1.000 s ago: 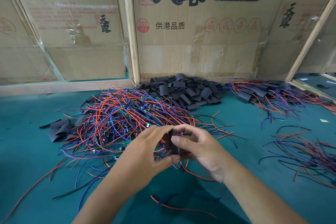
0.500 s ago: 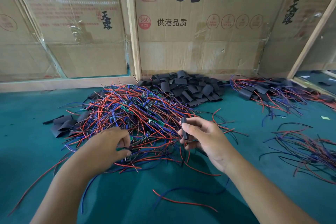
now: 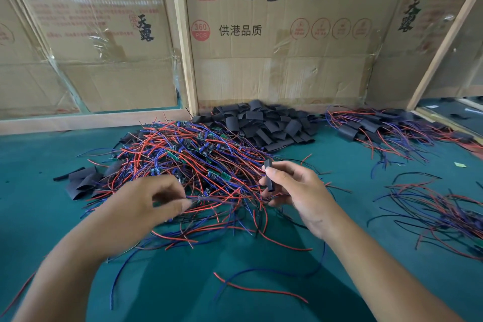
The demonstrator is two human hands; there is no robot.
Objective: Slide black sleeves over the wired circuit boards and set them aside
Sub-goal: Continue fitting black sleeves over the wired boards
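Sleeve [image 3: 268, 175] — one — right hand [image 3: 300, 196]

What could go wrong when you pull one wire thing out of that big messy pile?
1. The left hand pinches wires in the tangled pile of wired boards; pulling may drag several boards along or snag them.
2. The right hand holds the black sleeve only lightly between thumb and fingers, so it could slip and drop.
3. Loose wires lie near the arms and might get swept across the green table.
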